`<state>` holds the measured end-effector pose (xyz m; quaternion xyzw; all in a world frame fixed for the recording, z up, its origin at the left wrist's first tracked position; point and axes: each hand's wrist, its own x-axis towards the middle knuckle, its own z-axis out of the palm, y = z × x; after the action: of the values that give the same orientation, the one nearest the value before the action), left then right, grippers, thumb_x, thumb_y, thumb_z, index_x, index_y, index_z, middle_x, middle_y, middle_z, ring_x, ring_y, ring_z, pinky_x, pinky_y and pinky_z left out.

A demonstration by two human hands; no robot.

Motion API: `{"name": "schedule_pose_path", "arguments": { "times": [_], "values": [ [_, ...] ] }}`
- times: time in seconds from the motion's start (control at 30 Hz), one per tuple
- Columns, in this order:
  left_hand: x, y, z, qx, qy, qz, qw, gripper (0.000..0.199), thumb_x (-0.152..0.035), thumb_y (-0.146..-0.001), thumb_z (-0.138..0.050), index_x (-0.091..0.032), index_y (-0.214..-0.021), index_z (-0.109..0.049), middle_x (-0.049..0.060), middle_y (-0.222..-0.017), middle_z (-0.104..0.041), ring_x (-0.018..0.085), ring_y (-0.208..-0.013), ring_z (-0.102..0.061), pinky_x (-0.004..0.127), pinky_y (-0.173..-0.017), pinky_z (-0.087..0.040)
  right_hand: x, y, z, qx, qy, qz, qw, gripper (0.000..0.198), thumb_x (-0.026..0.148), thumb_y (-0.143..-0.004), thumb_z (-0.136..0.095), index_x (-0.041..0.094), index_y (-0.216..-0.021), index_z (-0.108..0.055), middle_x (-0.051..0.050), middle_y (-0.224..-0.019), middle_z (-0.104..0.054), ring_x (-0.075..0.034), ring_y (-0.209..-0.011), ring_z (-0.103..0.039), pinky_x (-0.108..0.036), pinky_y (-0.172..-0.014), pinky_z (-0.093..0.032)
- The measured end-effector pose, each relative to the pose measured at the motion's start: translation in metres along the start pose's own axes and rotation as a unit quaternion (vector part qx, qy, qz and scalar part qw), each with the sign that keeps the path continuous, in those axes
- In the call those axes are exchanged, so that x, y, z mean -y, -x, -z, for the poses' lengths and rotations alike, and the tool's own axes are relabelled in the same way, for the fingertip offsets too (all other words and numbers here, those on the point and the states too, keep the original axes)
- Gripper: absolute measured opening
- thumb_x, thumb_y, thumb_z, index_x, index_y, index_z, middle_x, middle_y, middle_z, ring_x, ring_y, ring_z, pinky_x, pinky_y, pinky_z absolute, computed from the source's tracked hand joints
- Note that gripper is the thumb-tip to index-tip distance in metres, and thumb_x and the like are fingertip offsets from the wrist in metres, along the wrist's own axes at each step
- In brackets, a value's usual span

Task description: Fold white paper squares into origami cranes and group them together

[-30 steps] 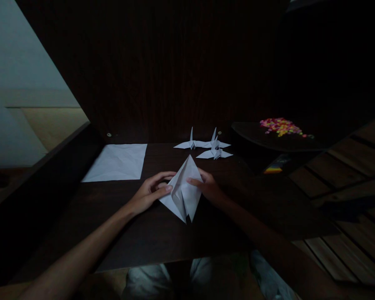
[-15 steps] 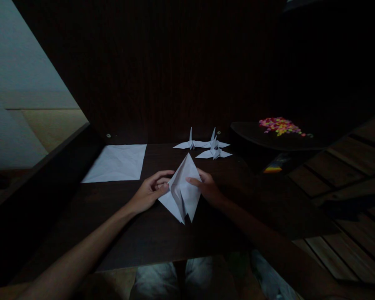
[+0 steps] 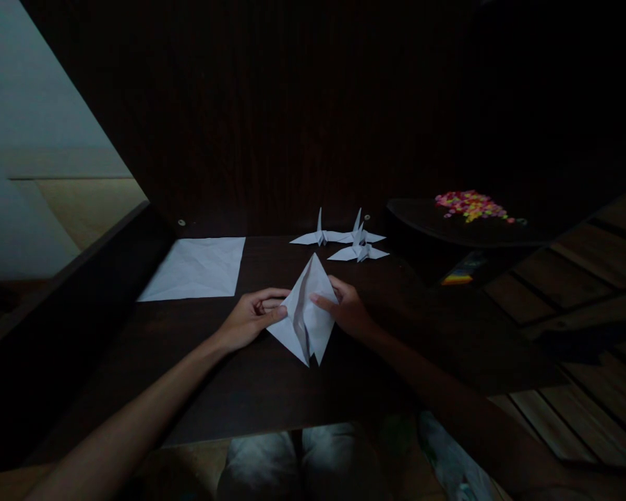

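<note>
Between my hands is a partly folded white origami paper [image 3: 323,320], diamond-shaped, with one point facing away and a split lower end toward me. My left hand [image 3: 254,314] pinches its left corner, thumb on top and fingers behind. On the right edge, my right hand [image 3: 348,306] grips it with the thumb on the front face; its other fingers are partly hidden behind the paper. Just beyond stand three folded paper cranes, among them a left crane [image 3: 320,238] and a front crane [image 3: 362,252]. A creased white sheet [image 3: 198,268] lies flat to the left.
The dark wooden table [image 3: 229,396] ends near my knees and meets an upright dark panel [image 3: 271,125] at the back. A raised board [image 3: 83,278] borders the left. On the right, a curved shelf [image 3: 422,219] carries a pile of small colourful pieces [image 3: 472,205].
The lower flaps of the folded paper have drawn closer together, and its middle opening is narrower. My left thumb has shifted slightly to the right. Both hands keep their hold.
</note>
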<state>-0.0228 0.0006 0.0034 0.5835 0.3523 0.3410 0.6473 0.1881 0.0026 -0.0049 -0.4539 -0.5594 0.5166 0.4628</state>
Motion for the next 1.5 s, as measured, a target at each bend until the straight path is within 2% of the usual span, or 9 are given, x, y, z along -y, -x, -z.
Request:
{"name": "schedule_pose_path", "arguments": {
  "times": [0.1, 0.23, 0.43, 0.63, 0.93, 1.03, 1.17, 1.3, 1.5],
  "values": [
    [0.002, -0.001, 0.001, -0.046, -0.025, -0.006, 0.999, 0.047, -0.043, -0.077, -0.067, -0.015, -0.114, -0.062, 0.006, -0.09, -0.071, 0.02, -0.079, -0.065, 0.03, -0.071, -0.049, -0.002, -0.001, 0.001, -0.019, 0.0, 0.005, 1.0, 0.025, 0.032, -0.07, -0.066, 0.017, -0.088, -0.059, -0.002, -0.08, -0.063, -0.018, -0.073, -0.058, -0.029, -0.061, -0.045],
    [0.002, -0.002, 0.001, -0.121, -0.002, -0.034, 0.992, 0.048, -0.049, -0.084, -0.056, -0.018, -0.121, -0.055, 0.01, -0.11, -0.066, 0.023, -0.096, -0.063, 0.033, -0.08, -0.049, -0.003, -0.003, 0.003, -0.069, 0.005, 0.014, 0.998, 0.024, 0.029, -0.07, -0.064, 0.017, -0.09, -0.058, -0.004, -0.084, -0.064, -0.019, -0.078, -0.06, -0.029, -0.064, -0.047],
    [0.005, -0.004, -0.003, -0.113, 0.012, -0.057, 0.992, 0.073, -0.027, -0.068, -0.076, -0.024, -0.129, -0.036, 0.009, -0.121, -0.058, 0.021, -0.095, -0.063, 0.035, -0.082, -0.051, -0.005, -0.003, 0.0, -0.072, 0.014, 0.054, 0.996, 0.028, 0.026, -0.07, -0.064, 0.02, -0.095, -0.053, -0.004, -0.094, -0.064, -0.019, -0.087, -0.061, -0.031, -0.073, -0.049],
    [0.012, -0.007, -0.001, -0.123, -0.06, -0.091, 0.987, 0.06, -0.027, -0.073, -0.071, -0.019, -0.124, -0.042, 0.011, -0.116, -0.06, 0.022, -0.096, -0.062, 0.034, -0.079, -0.051, -0.009, -0.001, 0.0, -0.002, 0.004, 0.059, 0.998, 0.035, 0.022, -0.068, -0.066, 0.021, -0.1, -0.052, -0.003, -0.095, -0.062, -0.018, -0.087, -0.062, -0.029, -0.071, -0.049],
    [0.009, -0.008, 0.0, -0.228, -0.078, -0.126, 0.962, 0.049, -0.029, -0.071, -0.073, -0.02, -0.114, -0.05, 0.01, -0.12, -0.057, 0.022, -0.101, -0.061, 0.035, -0.082, -0.052, -0.006, -0.002, 0.001, 0.022, -0.016, 0.041, 0.999, 0.032, 0.025, -0.07, -0.068, 0.022, -0.099, -0.055, -0.004, -0.099, -0.06, -0.018, -0.092, -0.06, -0.03, -0.075, -0.049],
    [0.009, -0.008, 0.0, -0.226, -0.074, -0.141, 0.961, 0.058, -0.028, -0.067, -0.077, -0.023, -0.116, -0.047, 0.01, -0.124, -0.055, 0.02, -0.097, -0.062, 0.033, -0.079, -0.054, -0.007, -0.002, 0.0, 0.02, -0.006, 0.057, 0.998, 0.03, 0.024, -0.069, -0.067, 0.021, -0.097, -0.056, -0.004, -0.1, -0.06, -0.019, -0.097, -0.059, -0.029, -0.076, -0.049],
    [0.008, -0.005, -0.002, -0.191, -0.093, -0.136, 0.968, 0.075, -0.023, -0.058, -0.082, -0.025, -0.123, -0.043, 0.01, -0.127, -0.052, 0.02, -0.091, -0.063, 0.031, -0.072, -0.055, -0.009, 0.001, -0.002, 0.026, 0.002, 0.055, 0.998, 0.03, 0.021, -0.07, -0.064, 0.021, -0.099, -0.055, -0.005, -0.099, -0.061, -0.018, -0.082, -0.063, -0.026, -0.061, -0.048],
    [0.006, -0.002, -0.003, -0.183, -0.13, -0.142, 0.964, 0.06, -0.02, -0.07, -0.071, -0.023, -0.124, -0.046, 0.011, -0.129, -0.05, 0.02, -0.095, -0.062, 0.031, -0.076, -0.053, -0.006, 0.004, 0.0, 0.033, 0.006, 0.07, 0.997, 0.032, 0.018, -0.069, -0.065, 0.022, -0.099, -0.056, -0.004, -0.095, -0.063, -0.02, -0.083, -0.063, -0.027, -0.062, -0.048],
    [0.003, -0.001, -0.002, -0.198, -0.173, -0.17, 0.95, 0.039, -0.016, -0.076, -0.064, -0.02, -0.114, -0.057, 0.009, -0.122, -0.053, 0.023, -0.108, -0.055, 0.034, -0.086, -0.049, 0.004, 0.009, 0.004, 0.084, 0.013, 0.065, 0.994, 0.047, 0.027, -0.069, -0.072, 0.023, -0.112, -0.057, -0.006, -0.115, -0.054, -0.02, -0.088, -0.061, -0.027, -0.06, -0.05]
  ]
}}
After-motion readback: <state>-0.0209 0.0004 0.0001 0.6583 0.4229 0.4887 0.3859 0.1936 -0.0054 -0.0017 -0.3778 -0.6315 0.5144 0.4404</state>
